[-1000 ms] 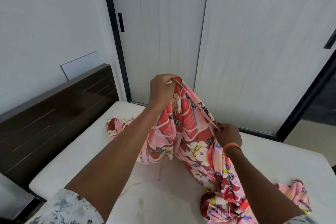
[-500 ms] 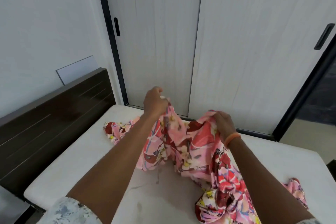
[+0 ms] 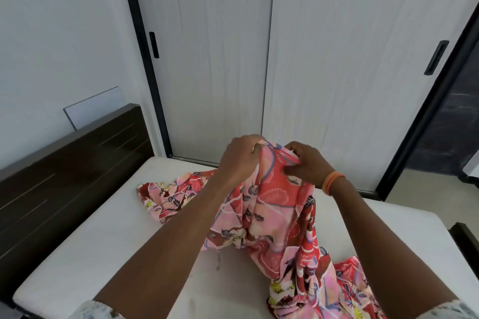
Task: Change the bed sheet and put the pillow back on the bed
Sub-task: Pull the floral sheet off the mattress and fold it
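- Dark wooden headboard along the left edge, a pale flat panel leaning on the grey wall just behind it.
- Bare white mattress across the lower frame, a faint stain near the middle.
- One loose end of the pink and red floral bed sheet trailing flat on the mattress toward the headboard; the middle lifted in a peak above the mattress, the rest piled in folds at the lower right.
- Left hand raised at frame centre, fingers curled tight round the top edge of the sheet.
- Right hand just beside the left, thumb and fingers pinching the same top edge, an orange wristband on the wrist.
- Hands drawn close, almost touching, against half a second ago, when well apart with cloth sagging between them; a second ago, left held high and right lower, with a taut hem stretched between.
- Sheet now bunched into a single narrow peak under both grips, no longer spread wide.
- Pale sliding wardrobe doors behind the bed, black handles at left and right, both seen lower in frame than before.
- Dark doorway at far right.
- Patterned sleeve cuffs at the bottom corners.
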Available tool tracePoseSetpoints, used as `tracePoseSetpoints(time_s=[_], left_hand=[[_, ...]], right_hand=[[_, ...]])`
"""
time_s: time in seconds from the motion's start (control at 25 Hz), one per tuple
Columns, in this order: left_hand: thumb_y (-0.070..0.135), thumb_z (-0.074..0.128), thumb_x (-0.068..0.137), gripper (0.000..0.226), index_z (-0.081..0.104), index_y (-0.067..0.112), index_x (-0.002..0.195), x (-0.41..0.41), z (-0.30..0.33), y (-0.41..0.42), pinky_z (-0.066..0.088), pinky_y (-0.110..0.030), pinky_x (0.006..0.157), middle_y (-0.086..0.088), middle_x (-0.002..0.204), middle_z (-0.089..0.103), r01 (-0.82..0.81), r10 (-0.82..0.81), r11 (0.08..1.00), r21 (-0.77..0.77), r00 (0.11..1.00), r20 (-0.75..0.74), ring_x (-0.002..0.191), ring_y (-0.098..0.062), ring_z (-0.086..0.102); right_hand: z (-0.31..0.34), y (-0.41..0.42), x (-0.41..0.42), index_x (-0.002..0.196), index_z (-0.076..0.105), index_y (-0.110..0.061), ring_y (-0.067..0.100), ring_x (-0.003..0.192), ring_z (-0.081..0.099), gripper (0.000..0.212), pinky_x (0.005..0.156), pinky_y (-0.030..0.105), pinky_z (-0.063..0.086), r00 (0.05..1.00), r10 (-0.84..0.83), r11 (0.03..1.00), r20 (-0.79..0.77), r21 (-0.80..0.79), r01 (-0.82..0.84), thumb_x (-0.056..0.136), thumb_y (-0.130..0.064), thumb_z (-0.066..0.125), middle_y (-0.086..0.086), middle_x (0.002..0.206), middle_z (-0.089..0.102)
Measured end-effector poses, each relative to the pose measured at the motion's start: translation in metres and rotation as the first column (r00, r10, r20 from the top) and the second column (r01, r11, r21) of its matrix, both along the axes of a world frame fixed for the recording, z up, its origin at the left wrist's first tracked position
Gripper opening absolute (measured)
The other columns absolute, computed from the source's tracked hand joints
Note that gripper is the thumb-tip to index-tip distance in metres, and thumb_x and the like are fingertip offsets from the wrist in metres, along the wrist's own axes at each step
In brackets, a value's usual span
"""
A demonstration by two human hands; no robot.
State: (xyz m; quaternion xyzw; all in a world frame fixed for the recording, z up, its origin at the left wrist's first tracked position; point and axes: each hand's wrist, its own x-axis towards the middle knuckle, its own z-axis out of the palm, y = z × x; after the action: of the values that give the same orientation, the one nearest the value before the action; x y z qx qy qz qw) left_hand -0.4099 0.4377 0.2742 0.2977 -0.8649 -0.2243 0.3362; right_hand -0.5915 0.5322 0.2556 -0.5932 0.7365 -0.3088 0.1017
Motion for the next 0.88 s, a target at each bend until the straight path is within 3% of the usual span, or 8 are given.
tracePoseSetpoints(time_s=[0.12,0.24,0.44,0.52,0.6,0.68,0.76,0.88], left_hand=[[0.015,0.043,0.096,0.030,0.071,0.016,0.108,0.003,0.011,-0.011,0.052,-0.036,0.085,-0.002,0.102,0.074,-0.066,0.065,0.998,-0.006,0.991,-0.115,0.094,-0.021,0.067],[0.016,0.042,0.098,0.029,0.071,0.016,0.102,0.007,0.022,-0.018,0.052,-0.033,0.083,-0.002,0.098,0.073,-0.141,0.144,0.990,0.030,0.963,-0.226,0.091,-0.018,0.066],[0.016,0.038,0.099,0.031,0.069,0.012,0.099,0.023,0.036,-0.042,0.054,-0.034,0.082,-0.005,0.097,0.070,-0.336,0.373,0.928,0.161,0.851,-0.371,0.090,-0.020,0.065],[0.019,0.037,0.100,0.031,0.067,0.011,0.100,0.028,0.034,-0.054,0.055,-0.036,0.080,-0.006,0.096,0.069,-0.409,0.447,0.894,0.180,0.840,-0.309,0.088,-0.022,0.065],[0.022,0.037,0.101,0.030,0.065,0.010,0.102,0.034,0.024,-0.065,0.050,-0.036,0.074,-0.005,0.095,0.066,-0.472,0.512,0.854,0.220,0.837,-0.191,0.087,-0.023,0.063],[0.023,0.045,0.098,0.026,0.063,0.008,0.107,0.040,0.008,-0.073,0.046,-0.035,0.074,-0.006,0.099,0.064,-0.539,0.566,0.799,0.268,0.824,-0.030,0.092,-0.025,0.062],[0.022,0.058,0.092,0.035,0.057,0.009,0.124,0.039,-0.011,-0.064,0.048,-0.037,0.088,-0.012,0.120,0.061,-0.542,0.535,0.798,0.262,0.838,0.105,0.110,-0.031,0.061],[0.020,0.073,0.086,0.047,0.058,0.017,0.130,0.016,-0.031,-0.022,0.042,-0.032,0.104,-0.003,0.130,0.059,-0.118,0.100,0.961,0.249,0.992,0.083,0.121,-0.019,0.056]], right_hand=[[-0.031,0.001,-0.010,0.075,0.054,-0.021,0.031,0.080,0.059,0.010,0.067,0.034,0.044,0.971,-0.179,0.983,-0.157,0.006,0.182,0.075,-0.018,0.063,0.003,0.081,0.054],[-0.068,0.009,-0.021,0.087,0.059,-0.014,0.036,0.090,0.060,0.009,0.073,0.039,0.048,0.884,-0.426,0.895,-0.191,0.055,0.443,0.080,-0.017,0.063,0.012,0.096,0.055],[-0.128,0.021,-0.046,0.086,0.066,-0.002,0.036,0.083,0.064,0.008,0.068,0.032,0.045,0.794,-0.590,0.807,0.146,0.102,0.581,0.079,-0.004,0.069,0.021,0.087,0.066],[-0.130,0.024,-0.047,0.093,0.067,0.004,0.027,0.073,0.067,0.022,0.070,0.034,0.055,0.720,-0.435,0.894,0.540,0.164,0.417,0.075,0.001,0.077,0.021,0.089,0.068],[-0.115,0.029,-0.040,0.105,0.067,0.007,0.028,0.083,0.069,0.036,0.080,0.040,0.058,0.566,-0.120,0.993,0.816,0.102,0.064,0.078,-0.014,0.079,0.028,0.103,0.068],[-0.088,0.027,-0.033,0.113,0.065,0.006,0.034,0.094,0.068,0.052,0.086,0.043,0.057,0.396,0.052,0.991,0.917,0.001,-0.133,0.081,-0.034,0.076,0.028,0.110,0.067],[-0.060,0.021,-0.028,0.117,0.063,0.008,0.035,0.097,0.067,0.056,0.085,0.041,0.057,0.320,0.145,0.983,0.936,-0.101,-0.150,0.087,-0.039,0.069,0.027,0.112,0.067],[-0.032,0.009,-0.014,0.123,0.058,0.011,0.037,0.100,0.063,0.051,0.088,0.043,0.056,0.408,0.157,0.986,0.899,-0.119,-0.116,0.097,-0.032,0.053,0.031,0.115,0.063]])
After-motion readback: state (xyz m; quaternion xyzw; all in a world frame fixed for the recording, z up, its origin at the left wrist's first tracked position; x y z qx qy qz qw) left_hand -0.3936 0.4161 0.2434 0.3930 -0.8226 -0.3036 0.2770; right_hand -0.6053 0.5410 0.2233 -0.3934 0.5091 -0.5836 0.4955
